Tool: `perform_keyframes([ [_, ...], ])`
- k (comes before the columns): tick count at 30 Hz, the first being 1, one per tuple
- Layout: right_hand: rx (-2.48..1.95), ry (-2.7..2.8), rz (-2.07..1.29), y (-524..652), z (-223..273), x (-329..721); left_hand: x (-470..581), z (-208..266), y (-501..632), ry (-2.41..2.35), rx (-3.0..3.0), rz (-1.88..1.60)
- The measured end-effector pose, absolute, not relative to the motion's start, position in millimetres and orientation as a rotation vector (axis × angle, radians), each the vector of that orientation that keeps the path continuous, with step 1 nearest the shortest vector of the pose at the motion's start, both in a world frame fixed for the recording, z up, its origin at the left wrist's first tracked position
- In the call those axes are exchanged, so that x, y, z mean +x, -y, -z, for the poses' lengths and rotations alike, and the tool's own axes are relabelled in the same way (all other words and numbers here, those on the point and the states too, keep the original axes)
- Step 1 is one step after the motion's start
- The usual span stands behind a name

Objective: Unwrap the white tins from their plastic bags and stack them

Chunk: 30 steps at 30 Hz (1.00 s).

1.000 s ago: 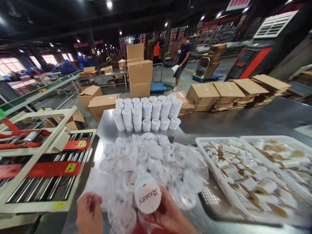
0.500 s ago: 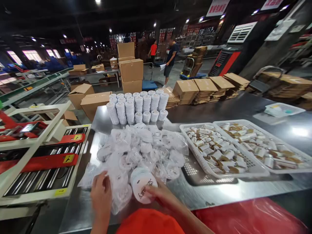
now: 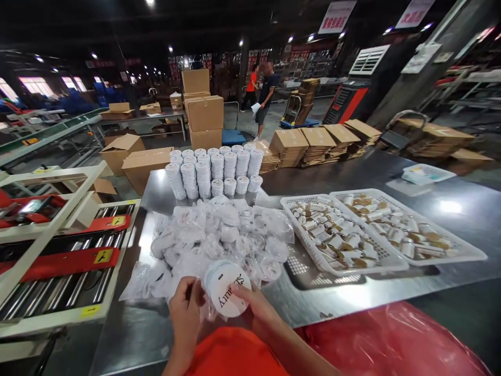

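Metal table [image 3: 313,183] spans the middle of the frame, with rows of white piles [image 3: 203,180] near its far edge, cardboard boxes [image 3: 207,112] beyond and two white baskets [image 3: 385,262] of small white and brown items [image 3: 324,230] at centre right. At lower centre, the right hand [image 3: 258,308] is clamped on a round lettered stack [image 3: 227,303], thumb across its face. Beside the stack's left edge, the left hand [image 3: 186,300] has curled fingers; whether they grip it, I cannot tell. Clear plastic bags [image 3: 219,224] lie heaped just behind.
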State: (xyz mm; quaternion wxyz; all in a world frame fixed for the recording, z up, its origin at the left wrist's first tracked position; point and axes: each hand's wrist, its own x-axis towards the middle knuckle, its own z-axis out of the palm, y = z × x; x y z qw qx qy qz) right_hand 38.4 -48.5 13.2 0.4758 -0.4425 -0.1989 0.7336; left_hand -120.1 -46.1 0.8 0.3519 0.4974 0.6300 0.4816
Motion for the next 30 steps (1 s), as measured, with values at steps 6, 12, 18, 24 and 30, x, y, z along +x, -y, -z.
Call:
perform_keyframes([
  [6,-1.291,1.351,-1.128,53.9,-10.6,42.4,-120.1,0.1,46.4,-1.772,1.424,-1.408],
  [12,-1.330,1.745,-0.954,57.1,-13.6,43.7,-112.9,-3.2,47.9,-1.580,1.831,-1.685],
  [18,-1.465,1.477,-0.934,48.3,-10.8,54.1,-109.5,-10.6,55.7,-1.314,2.079,-1.423],
  [24,-1.495,1.787,-0.719,48.4,-13.6,52.0,-97.4,-17.1,53.0,-1.356,2.051,-1.343],
  [30,-1.250,1.450,-1.412,39.9,-7.7,55.9,-84.1,-30.8,47.4,-1.239,2.670,-1.141],
])
